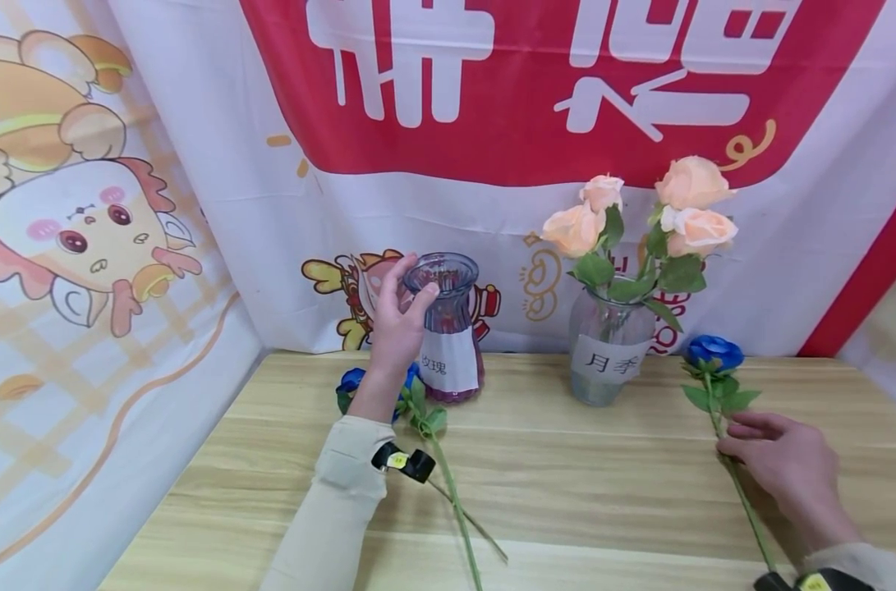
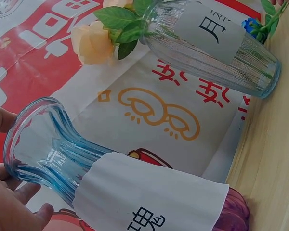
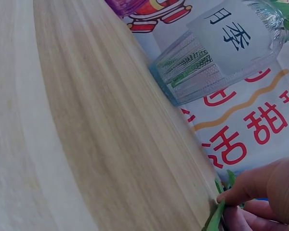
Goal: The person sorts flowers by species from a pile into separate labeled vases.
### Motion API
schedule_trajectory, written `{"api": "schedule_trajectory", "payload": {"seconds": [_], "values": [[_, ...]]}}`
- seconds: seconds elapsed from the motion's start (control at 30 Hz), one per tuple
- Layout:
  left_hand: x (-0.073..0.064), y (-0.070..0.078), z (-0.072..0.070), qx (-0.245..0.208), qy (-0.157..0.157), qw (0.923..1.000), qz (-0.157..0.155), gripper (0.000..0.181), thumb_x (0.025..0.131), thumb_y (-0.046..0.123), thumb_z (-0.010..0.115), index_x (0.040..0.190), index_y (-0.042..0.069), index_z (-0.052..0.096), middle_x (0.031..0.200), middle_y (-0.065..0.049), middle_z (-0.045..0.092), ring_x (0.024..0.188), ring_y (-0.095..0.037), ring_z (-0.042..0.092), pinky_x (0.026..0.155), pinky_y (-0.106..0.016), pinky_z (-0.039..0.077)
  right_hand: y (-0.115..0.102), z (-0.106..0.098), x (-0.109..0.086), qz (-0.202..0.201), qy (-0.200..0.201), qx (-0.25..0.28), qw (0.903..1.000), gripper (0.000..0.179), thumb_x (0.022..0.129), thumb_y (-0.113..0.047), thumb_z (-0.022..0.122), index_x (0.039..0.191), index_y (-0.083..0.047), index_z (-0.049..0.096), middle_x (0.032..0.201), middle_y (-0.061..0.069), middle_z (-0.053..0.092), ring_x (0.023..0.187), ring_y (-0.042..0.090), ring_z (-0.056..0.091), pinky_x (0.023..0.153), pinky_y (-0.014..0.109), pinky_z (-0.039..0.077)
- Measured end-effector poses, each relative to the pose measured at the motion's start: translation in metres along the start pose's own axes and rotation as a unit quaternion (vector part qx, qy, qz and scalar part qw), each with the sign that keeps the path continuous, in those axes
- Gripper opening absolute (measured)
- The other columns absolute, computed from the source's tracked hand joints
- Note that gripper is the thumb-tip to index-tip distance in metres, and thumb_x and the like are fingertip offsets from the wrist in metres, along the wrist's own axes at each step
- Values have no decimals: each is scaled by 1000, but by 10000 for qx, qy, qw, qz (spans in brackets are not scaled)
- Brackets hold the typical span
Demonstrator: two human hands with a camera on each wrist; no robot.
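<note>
My left hand (image 1: 397, 328) holds the rim of a ribbed glass vase (image 1: 444, 316), bluish above and purple at its base, with a white paper label. In the left wrist view its fingers lie around the flared mouth of this upright vase. At the right, my right hand (image 1: 788, 464) pinches the green stem of a blue rose (image 1: 716, 353) between thumb and fingers. The bloom points toward the backdrop. In the right wrist view only part of the stem and leaves shows by the fingertips. Two more blue roses (image 1: 351, 380) lie beside the left forearm, partly hidden by it.
A clear glass vase (image 1: 599, 390) with a white label stands between the hands, holding several peach roses (image 1: 693, 182). Behind the wooden table (image 1: 588, 484) hangs a printed cloth (image 1: 507, 213) in white and red. Stems of the lying roses stretch toward the front edge.
</note>
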State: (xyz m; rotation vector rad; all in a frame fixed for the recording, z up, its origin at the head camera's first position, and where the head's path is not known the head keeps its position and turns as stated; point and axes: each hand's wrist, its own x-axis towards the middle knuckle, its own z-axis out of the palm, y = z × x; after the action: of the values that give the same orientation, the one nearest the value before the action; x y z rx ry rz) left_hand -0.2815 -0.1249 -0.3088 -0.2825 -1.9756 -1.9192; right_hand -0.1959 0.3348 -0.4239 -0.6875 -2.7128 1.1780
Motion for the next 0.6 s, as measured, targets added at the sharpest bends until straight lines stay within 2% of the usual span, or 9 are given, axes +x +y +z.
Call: {"api": "schedule_trajectory", "payload": {"seconds": [0.17, 0.37, 0.6], "values": [[0, 0, 0, 29, 4, 10000, 57, 60, 105, 23, 65, 161, 17, 42, 168, -2, 39, 155, -28, 38, 131, -55, 29, -2, 1, -2, -27, 41, -81, 10000, 60, 93, -29, 82, 142, 1, 63, 107, 13, 82, 131, 48, 55, 107, 62, 37], [1, -1, 1, 21, -3, 10000, 85, 60, 106, 22, 64, 161, 14, 42, 168, -4, 39, 155, -28, 38, 131, -54, 29, -5, 4, -6, -61, 97, -98, 9999, 67, 89, -29, 86, 143, 2, 62, 125, 24, 75, 126, 48, 58, 104, 62, 39], [0, 0, 0, 37, 9, 10000, 21, 60, 106, 24, 63, 161, 16, 41, 168, -3, 40, 154, -32, 40, 128, -56, 37, -6, 3, -8, -335, 268, -369, 9984, 60, 87, -24, 85, 138, 1, 66, 121, 23, 77, 123, 46, 60, 90, 48, 40]]}}
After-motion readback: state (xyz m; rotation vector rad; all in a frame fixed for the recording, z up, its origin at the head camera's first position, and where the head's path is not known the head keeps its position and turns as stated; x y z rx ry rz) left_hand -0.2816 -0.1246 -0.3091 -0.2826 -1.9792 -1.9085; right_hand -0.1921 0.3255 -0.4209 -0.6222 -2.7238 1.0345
